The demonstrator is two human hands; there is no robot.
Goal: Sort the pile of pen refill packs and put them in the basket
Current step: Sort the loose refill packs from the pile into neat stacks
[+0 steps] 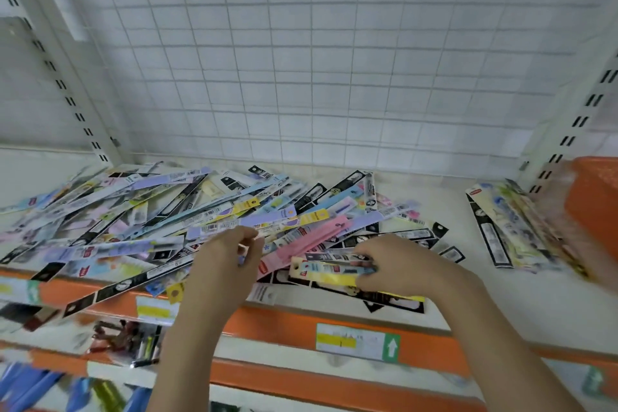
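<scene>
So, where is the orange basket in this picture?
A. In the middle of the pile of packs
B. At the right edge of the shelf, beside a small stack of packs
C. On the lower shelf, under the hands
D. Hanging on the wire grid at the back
B: the orange basket sits at the far right of the shelf, next to a small separate stack of packs, away from the big pile.

A shop: slotted shelf uprights (63, 90), a wire grid backing (301, 60), orange shelf edges (334, 375) with price labels (357, 341).
</scene>
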